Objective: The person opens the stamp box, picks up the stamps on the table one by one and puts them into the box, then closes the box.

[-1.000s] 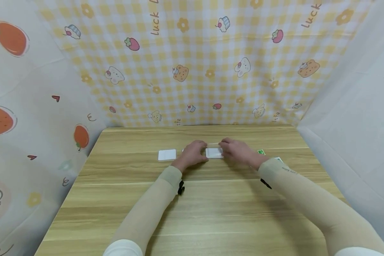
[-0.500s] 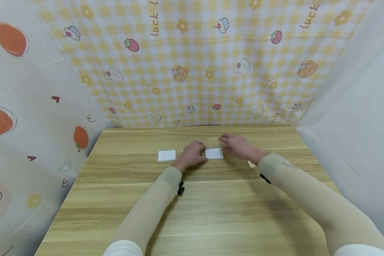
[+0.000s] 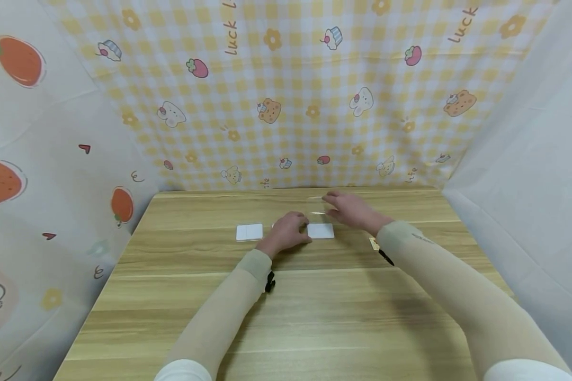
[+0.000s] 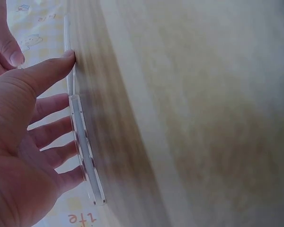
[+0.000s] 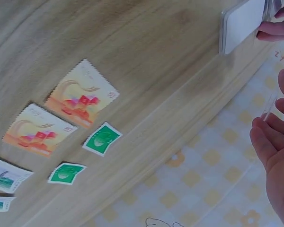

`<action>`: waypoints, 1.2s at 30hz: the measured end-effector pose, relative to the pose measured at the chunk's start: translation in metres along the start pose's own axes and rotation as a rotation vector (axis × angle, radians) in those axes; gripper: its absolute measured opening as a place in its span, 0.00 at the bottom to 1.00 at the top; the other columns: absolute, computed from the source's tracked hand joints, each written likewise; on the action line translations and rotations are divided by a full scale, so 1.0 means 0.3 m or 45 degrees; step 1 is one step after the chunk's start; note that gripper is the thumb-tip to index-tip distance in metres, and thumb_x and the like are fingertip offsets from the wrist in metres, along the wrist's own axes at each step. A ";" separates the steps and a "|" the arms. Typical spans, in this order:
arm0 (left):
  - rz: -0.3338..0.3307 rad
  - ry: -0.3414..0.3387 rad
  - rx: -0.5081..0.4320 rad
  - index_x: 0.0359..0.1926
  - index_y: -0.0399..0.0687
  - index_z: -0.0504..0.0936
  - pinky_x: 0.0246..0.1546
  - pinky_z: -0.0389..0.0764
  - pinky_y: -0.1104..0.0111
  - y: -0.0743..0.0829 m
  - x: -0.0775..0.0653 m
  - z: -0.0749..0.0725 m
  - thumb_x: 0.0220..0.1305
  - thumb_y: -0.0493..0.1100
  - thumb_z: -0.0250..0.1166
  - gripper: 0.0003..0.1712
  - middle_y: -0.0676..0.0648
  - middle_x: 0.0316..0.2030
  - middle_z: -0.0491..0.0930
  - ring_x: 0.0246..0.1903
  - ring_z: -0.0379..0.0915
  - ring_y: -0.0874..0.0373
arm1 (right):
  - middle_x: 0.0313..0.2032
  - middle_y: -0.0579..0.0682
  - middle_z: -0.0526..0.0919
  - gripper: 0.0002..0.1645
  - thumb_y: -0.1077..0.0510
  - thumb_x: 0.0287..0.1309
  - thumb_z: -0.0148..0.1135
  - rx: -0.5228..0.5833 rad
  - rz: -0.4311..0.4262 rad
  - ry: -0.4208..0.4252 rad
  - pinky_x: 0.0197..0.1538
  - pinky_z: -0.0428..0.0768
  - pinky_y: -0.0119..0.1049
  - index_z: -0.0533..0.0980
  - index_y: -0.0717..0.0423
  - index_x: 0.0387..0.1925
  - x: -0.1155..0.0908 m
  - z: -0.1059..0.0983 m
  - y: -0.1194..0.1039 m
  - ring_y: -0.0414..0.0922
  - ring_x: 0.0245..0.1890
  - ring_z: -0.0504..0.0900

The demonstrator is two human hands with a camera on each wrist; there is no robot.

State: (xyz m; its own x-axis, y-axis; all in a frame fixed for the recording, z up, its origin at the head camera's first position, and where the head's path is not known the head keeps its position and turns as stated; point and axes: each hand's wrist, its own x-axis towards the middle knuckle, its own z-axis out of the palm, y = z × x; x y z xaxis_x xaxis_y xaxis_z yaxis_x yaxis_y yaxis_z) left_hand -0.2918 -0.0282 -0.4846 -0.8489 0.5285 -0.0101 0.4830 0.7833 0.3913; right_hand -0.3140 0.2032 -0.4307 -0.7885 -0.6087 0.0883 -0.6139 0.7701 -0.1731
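Note:
My left hand (image 3: 288,230) holds the left end of a flat clear case with a white insert (image 3: 320,230) on the table, thumb at its near corner and fingertips at its far one. In the left wrist view its other fingers lie over another clear case (image 4: 87,146), largely hidden by the hand in the head view. Past the first case, my right hand (image 3: 350,208) pinches a thin transparent lid (image 3: 316,205) between thumb and fingers. That lid (image 5: 269,108) shows faintly, raised off the table, in the right wrist view.
Another white-filled case (image 3: 249,232) lies to the left on the wooden table (image 3: 305,317). Several postage stamps, such as an orange one (image 5: 83,92) and a green one (image 5: 102,139), lie to the right. A checked curtain (image 3: 295,132) hangs behind the table.
My right hand has lifted the clear lid off the case and moved it away, toward the curtain. The left hand stays at the case.

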 end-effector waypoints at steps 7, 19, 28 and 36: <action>-0.005 0.000 0.011 0.60 0.44 0.81 0.65 0.68 0.58 0.017 -0.005 -0.002 0.61 0.57 0.73 0.32 0.44 0.62 0.76 0.64 0.68 0.49 | 0.64 0.63 0.73 0.30 0.57 0.68 0.65 0.045 0.049 -0.046 0.61 0.74 0.52 0.71 0.64 0.67 0.048 0.010 0.012 0.59 0.60 0.76; 0.018 0.017 0.009 0.61 0.46 0.81 0.65 0.68 0.57 0.011 -0.007 0.012 0.61 0.58 0.73 0.32 0.45 0.64 0.75 0.66 0.67 0.49 | 0.63 0.61 0.75 0.31 0.58 0.66 0.66 0.044 0.135 -0.099 0.63 0.72 0.53 0.71 0.60 0.68 0.086 0.069 0.045 0.59 0.60 0.75; 0.021 0.028 0.033 0.60 0.48 0.82 0.64 0.70 0.57 0.001 -0.008 0.011 0.60 0.60 0.73 0.32 0.46 0.63 0.76 0.65 0.68 0.50 | 0.60 0.60 0.79 0.31 0.58 0.63 0.70 0.052 0.119 -0.114 0.63 0.73 0.52 0.73 0.60 0.66 0.099 0.095 0.065 0.57 0.59 0.77; 0.013 0.017 0.035 0.60 0.49 0.81 0.63 0.71 0.58 -0.002 -0.013 0.004 0.59 0.61 0.73 0.33 0.47 0.62 0.76 0.63 0.69 0.51 | 0.56 0.58 0.82 0.25 0.59 0.65 0.67 0.044 0.128 -0.117 0.60 0.75 0.53 0.77 0.57 0.62 0.101 0.110 0.070 0.57 0.56 0.79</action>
State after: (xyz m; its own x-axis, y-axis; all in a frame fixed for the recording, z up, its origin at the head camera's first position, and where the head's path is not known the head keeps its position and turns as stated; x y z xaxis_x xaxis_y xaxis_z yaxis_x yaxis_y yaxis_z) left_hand -0.2886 -0.0303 -0.4859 -0.8466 0.5321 0.0059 0.4971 0.7868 0.3658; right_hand -0.3496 0.1946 -0.4640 -0.8382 -0.5449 -0.0210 -0.5291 0.8220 -0.2105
